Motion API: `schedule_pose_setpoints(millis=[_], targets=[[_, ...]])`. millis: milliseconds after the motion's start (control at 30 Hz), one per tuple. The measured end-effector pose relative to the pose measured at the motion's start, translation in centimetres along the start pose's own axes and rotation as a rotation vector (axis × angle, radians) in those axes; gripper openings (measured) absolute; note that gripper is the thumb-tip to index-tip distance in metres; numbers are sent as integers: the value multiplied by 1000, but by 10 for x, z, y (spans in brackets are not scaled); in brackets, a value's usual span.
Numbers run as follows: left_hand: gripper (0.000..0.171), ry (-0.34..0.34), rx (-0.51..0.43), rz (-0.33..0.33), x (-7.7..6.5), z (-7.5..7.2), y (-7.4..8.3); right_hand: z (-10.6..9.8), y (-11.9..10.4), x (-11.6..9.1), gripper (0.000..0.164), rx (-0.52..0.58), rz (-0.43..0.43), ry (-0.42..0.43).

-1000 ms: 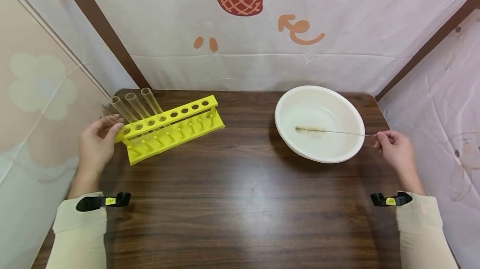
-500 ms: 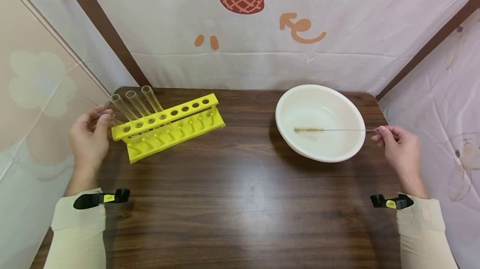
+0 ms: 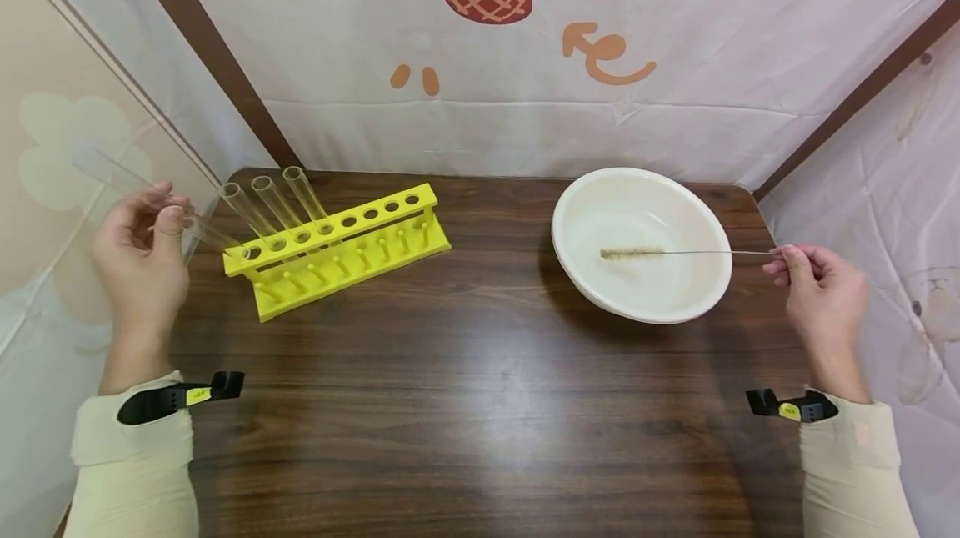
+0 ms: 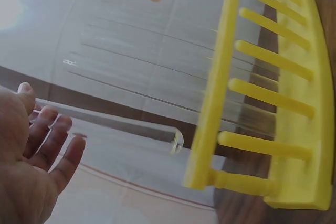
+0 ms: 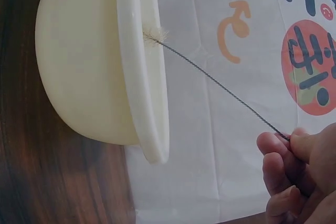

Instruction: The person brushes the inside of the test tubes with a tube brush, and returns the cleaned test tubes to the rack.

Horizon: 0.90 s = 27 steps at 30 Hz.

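My left hand (image 3: 144, 263) pinches a clear glass test tube (image 4: 136, 127) between thumb and fingers, at the left end of the yellow test tube rack (image 3: 330, 229). In the left wrist view its rounded end is out of the rack, a little apart from the top bar. Three more test tubes (image 3: 273, 203) stand tilted back in the rack's holes. Over on the right, my right hand (image 3: 825, 296) pinches the thin twisted wire handle of a test tube brush (image 3: 633, 253). Its bristles are above the inside of a white basin (image 3: 641, 306).
Both the rack and the basin stand towards the back of a dark wooden table (image 3: 450, 404). Printed cloth walls (image 3: 337, 37) close in the back and both sides. A row of yellow pegs (image 4: 273, 98) lines the rack's base.
My left hand has moved left, drawing the test tube out of the rack. My right hand has shifted slightly right and up with the brush, whose bristles moved a little to the right.
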State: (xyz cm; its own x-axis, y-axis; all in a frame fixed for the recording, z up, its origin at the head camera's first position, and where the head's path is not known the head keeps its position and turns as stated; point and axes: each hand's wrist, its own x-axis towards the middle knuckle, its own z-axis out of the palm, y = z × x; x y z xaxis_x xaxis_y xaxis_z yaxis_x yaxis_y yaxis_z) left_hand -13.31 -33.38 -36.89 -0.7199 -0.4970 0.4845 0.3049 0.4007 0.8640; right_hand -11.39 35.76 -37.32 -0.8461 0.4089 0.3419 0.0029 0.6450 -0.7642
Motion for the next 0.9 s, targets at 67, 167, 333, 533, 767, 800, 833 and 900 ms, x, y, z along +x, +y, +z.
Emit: schedule_pose_setpoints(millis=[67, 167, 333, 533, 767, 800, 833, 900], targets=[[20, 12, -22, 13, 0, -1, 6, -1, 0, 0, 22, 13, 14, 12], [21, 21, -61, 23, -1, -2, 13, -3, -1, 2, 19, 37, 28, 32], [20, -19, -122, 75, -6, -2, 24, -5, -4, 3, 20, 95, 16, 71], [19, -142, -85, 159, -19, 2, 41, -2, -6, 3, 19, 76, 4, 90], [29, -327, 32, 290, -35, 20, 66, 1, -3, 1, 21, 42, 27, 102], [29, -351, 36, 296, -36, 24, 67, 2, -3, 1, 21, 42, 31, 106], [30, -372, 44, 304, -38, 27, 69, 2, -2, 2, 22, 43, 36, 107], [31, -417, 68, 317, -40, 34, 71, 2, 0, 1, 22, 41, 49, 103]])
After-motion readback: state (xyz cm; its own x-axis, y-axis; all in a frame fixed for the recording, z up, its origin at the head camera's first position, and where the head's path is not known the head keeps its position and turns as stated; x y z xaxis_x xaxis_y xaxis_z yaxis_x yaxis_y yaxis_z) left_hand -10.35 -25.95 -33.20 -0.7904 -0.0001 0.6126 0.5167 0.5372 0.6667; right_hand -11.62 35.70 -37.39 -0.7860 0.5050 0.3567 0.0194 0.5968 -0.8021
